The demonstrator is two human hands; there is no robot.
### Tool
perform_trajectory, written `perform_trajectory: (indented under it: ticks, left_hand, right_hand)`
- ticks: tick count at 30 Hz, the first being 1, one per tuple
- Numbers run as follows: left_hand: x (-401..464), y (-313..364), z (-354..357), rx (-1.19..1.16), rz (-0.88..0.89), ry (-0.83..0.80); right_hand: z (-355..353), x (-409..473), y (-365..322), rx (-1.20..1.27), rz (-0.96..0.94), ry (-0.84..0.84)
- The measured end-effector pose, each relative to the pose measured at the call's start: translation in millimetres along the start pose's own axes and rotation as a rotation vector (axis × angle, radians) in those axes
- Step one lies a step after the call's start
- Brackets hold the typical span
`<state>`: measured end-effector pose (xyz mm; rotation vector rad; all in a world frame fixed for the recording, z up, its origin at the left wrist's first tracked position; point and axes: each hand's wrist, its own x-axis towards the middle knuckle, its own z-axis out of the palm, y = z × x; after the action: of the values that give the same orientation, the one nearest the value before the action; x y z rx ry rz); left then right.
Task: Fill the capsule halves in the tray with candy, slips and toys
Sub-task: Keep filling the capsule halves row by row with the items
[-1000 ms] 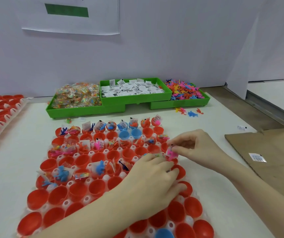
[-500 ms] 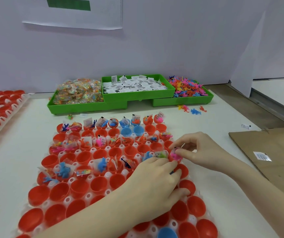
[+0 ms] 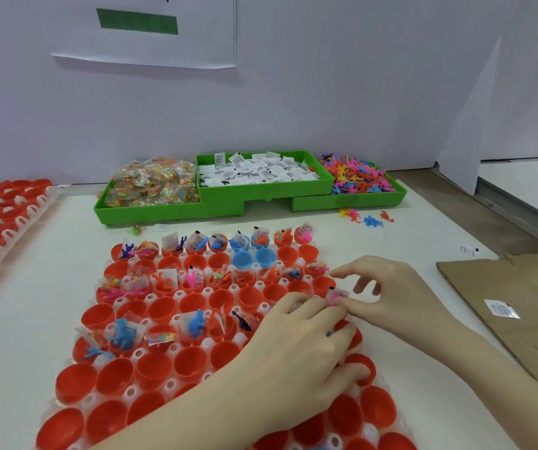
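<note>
Filled: far rows, beyond both hands.
Empty: near capsule halves (image 3: pixel 116 378).
Right hand (image 3: pixel 388 293): fingers pinching slip (image 3: pixel 337 294).
Left hand (image 3: pixel 297 349): fingers curled, contents hidden.

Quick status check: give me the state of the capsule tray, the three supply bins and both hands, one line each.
Capsule tray: far rows mostly filled, near rows empty.
Candy bin: heaped with wrapped candy.
Slip bin: full of white slips.
Toy bin: piled with toys, a few spilled in front.
Left hand: resting on the tray, fingers curled.
Right hand: pinching a slip and pink toy over a cup.
</note>
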<state>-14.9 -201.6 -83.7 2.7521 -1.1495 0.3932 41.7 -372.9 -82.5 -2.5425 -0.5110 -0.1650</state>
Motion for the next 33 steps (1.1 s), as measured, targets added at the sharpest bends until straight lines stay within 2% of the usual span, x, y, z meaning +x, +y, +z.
perform_trajectory:
  ticks: [2, 5, 7, 9, 12, 14, 16, 19, 21, 23, 26, 28, 31, 33]
  left_hand:
    - [-0.5, -4.4, -7.3, -0.014, -0.043, 0.107]
    - [-2.5, -27.8, -25.2, -0.043, -0.099, 0.373]
    - [-8.1, -58.1, -38.5, -0.002, -0.169, 0.521]
    - [-13.7, -96.6, -51.5, 0.028, -0.326, 0.579]
    - [-15.0, -160.1, -61.3, -0.097, -0.719, 0.49]
    - [-14.0, -201.7, -57.4, -0.128, -0.944, 0.352]
    - [-13.2, -232.7, -51.6, -0.057, -1.056, 0.151]
    - [-13.1, -261.6, -38.7, 0.131, -1.076, -0.058]
    - [-14.5, -274.4, -25.5, 0.136, -1.094, -0.134]
    - [-14.4, -282.4, -14.7, 0.153, -1.093, -0.16]
    - [-13.2, -288.0, -5.4, 0.163, -1.063, -0.035]
    - [-12.3, -290.2, -4.5, 0.053, -1.067, 0.105]
    - [-12.9, -293.2, -5.1, -0.094, -1.108, 0.271]
    - [-14.2, -294.8, -3.9, -0.088, -1.098, 0.354]
  right_hand:
    - [-5.1, 0.5, -1.1, 0.063, 0.014, -0.024]
    - [-18.0, 6.6, 1.5, 0.212, 0.051, 0.004]
    - [-27.4, 21.4, 11.3, 0.277, 0.077, 0.081]
    - [-33.4, 47.9, 26.2, 0.324, 0.123, 0.191]
    - [-30.6, 102.2, 53.9, 0.274, 0.239, 0.317]
    - [-22.0, 138.2, 69.9, 0.116, 0.328, 0.267]
    - [-12.7, 166.0, 82.3, -0.003, 0.388, 0.204]
    - [-2.8, 194.0, 90.9, -0.127, 0.422, 0.136]
    - [1.7, 205.8, 89.5, -0.163, 0.416, 0.086]
    - [4.0, 212.9, 87.6, -0.1, 0.426, 0.145]
    - [3.2, 213.7, 88.4, -0.01, 0.486, 0.309]
    - [3.4, 212.0, 90.4, -0.001, 0.505, 0.375]
    - [3.1, 211.4, 89.3, 0.024, 0.509, 0.403]
    - [1.4, 211.6, 87.9, 0.037, 0.493, 0.403]
